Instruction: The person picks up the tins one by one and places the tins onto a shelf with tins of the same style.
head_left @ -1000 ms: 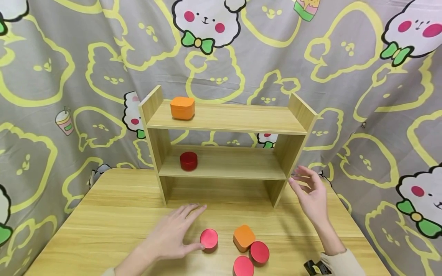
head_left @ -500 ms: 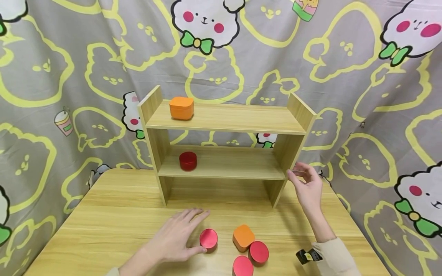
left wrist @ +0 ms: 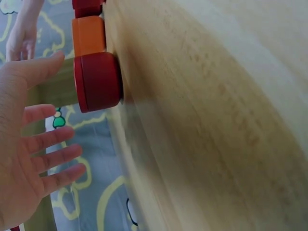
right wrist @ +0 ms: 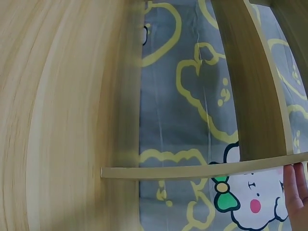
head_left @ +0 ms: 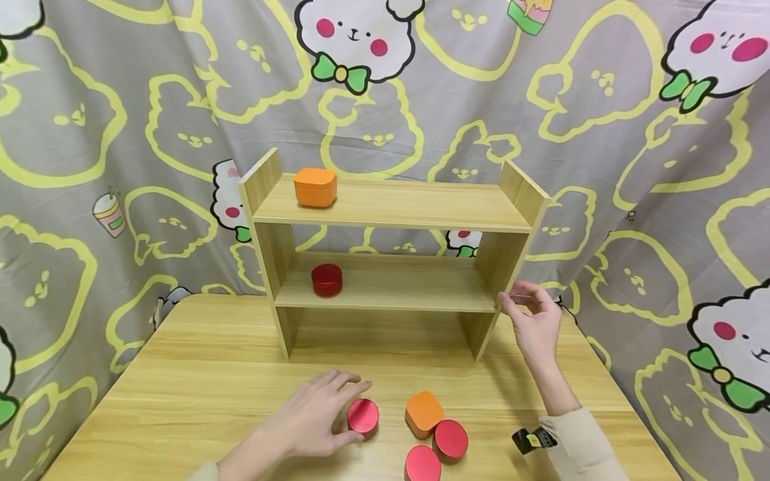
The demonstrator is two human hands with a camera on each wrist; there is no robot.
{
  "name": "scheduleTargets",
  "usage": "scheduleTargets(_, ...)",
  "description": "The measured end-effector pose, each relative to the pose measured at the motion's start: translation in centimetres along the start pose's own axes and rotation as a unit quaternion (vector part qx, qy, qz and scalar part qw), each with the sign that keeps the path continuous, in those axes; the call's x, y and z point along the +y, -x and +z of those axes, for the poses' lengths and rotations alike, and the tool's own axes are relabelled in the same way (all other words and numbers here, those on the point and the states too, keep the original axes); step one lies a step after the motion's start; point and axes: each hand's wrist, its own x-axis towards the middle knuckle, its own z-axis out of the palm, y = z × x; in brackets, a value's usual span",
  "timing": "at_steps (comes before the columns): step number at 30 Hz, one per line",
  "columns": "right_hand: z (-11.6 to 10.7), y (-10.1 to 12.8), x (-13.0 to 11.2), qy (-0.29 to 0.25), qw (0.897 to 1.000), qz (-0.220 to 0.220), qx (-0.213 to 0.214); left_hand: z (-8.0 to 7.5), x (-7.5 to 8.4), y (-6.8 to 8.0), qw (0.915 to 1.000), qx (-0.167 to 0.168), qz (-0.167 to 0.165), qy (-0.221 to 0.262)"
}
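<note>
as things lie, two pieces are up on your wooden shelf unit [head_left: 391,204]: an orange rounded-square box [head_left: 315,188] near the left end of the top board, and a dark red round box [head_left: 327,280] near the left end of the middle board [head_left: 415,284]. four more sit toward the near edge of the tabletop [head_left: 192,381], none of them lifted: the nearest red round box [head_left: 363,415] beside your left hand [head_left: 313,415], then, to its right, an orange block-shaped box [head_left: 424,411] with a second red round box [head_left: 451,439] and a third red round box [head_left: 423,463] close by; by that count the larger share looks left to do. your left fingers are spread, thumb and forefinger on either side of that nearest box but not closed on it; whether they touch it you cannot tell. your right hand [head_left: 537,324] has its fingertips against the right side panel [head_left: 496,257], at about the middle board's height, with no clear pinch. compared with a second ago, your left fingers have crept further around the box, and your right hand has come in from beside the panel to meet it; every box has kept its place.
</note>
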Motion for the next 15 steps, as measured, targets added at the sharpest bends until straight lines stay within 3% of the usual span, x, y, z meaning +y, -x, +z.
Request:
scheduleTargets(6, 0.26, 0.32, 0.22, -0.002, 1.000, -0.006, 0.024, 0.28, 0.17, -0.03, 0.9999, -0.008, 0.008, 0.001)
scheduleTargets(15, 0.43, 0.52, 0.32, -0.015, 0.999, -0.009, 0.028, 0.30, 0.15, -0.29, 0.9998, -0.012, 0.015, -0.001)
